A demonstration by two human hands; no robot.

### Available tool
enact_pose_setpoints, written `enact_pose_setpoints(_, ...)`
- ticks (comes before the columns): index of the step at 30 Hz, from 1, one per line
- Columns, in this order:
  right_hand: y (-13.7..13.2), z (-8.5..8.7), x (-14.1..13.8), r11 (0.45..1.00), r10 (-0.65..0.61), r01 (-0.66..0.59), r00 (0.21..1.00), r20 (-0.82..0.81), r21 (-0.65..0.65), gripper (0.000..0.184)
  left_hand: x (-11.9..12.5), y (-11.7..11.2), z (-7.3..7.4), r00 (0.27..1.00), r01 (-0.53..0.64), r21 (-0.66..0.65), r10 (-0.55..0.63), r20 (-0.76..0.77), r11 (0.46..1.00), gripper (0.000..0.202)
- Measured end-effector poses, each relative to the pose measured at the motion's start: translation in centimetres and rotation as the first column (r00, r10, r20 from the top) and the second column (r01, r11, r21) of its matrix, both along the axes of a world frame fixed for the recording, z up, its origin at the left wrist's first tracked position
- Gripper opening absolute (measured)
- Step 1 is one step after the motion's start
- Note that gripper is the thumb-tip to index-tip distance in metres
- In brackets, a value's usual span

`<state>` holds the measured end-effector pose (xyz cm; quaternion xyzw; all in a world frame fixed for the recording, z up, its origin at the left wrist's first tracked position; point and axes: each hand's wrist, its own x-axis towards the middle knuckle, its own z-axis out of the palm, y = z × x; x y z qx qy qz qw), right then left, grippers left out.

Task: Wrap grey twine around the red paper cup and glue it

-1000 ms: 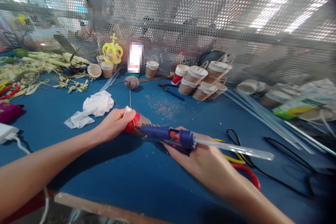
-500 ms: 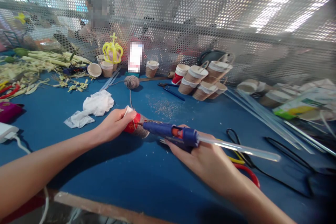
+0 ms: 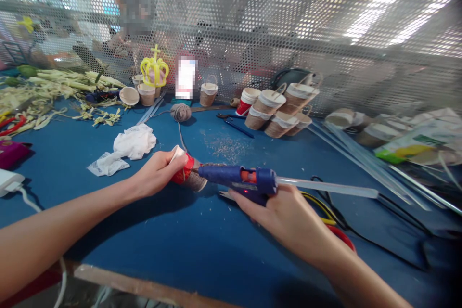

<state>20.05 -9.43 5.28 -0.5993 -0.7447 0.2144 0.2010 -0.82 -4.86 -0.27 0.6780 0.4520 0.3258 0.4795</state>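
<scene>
My left hand [image 3: 162, 172] is closed around the white-rimmed end of a red paper cup [image 3: 187, 169], tipped on its side. Grey-brown yarn is wound around the cup's lower part, and a strand runs back to a ball of yarn [image 3: 181, 112]. In my right hand [image 3: 281, 214] is a blue hot glue gun [image 3: 234, 177], a small red light lit on its side and a clear glue stick [image 3: 327, 186] jutting from its back. The nozzle points at the cup's side beside the yarn; I cannot tell whether it touches. Scissors [image 3: 330, 219] lie partly hidden under my right wrist.
Several wrapped cups [image 3: 269, 103] are stacked at the back right, before a perforated metal screen [image 3: 231, 19]. Pliers [image 3: 236, 125] lie before them. Crumpled white tissue [image 3: 134, 142] is at left, clear glue sticks [image 3: 368, 163] at right. A black cord [image 3: 382, 252] loops across the blue table [image 3: 151, 245].
The back of the glue gun has swung slightly, so it and its glue stick lie more level. Its red light now shows. My left hand and the cup have barely moved.
</scene>
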Motion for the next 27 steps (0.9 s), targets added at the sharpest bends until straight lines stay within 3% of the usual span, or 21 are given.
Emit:
enact_pose_setpoints(8,0.6,-0.7,0.5,0.999,-0.010,0.012,0.999,-0.035,0.046,0.028,0.0,-0.1,-0.3,0.999,0.024,0.005,-0.024,0.041,1.000,0.046)
enact_pose_setpoints(17,0.5,0.3,0.2,0.986,-0.097,0.079,0.988,-0.118,-0.147,0.030,-0.1,-0.3,-0.2,0.998,0.040,0.019,-0.040,0.045,0.999,0.043)
enact_pose_setpoints(27,0.8,-0.1,0.6,0.984,-0.097,0.086,0.993,-0.066,-0.156,0.042,-0.2,-0.3,-0.4,1.000,0.014,0.034,-0.014,-0.003,0.999,0.041)
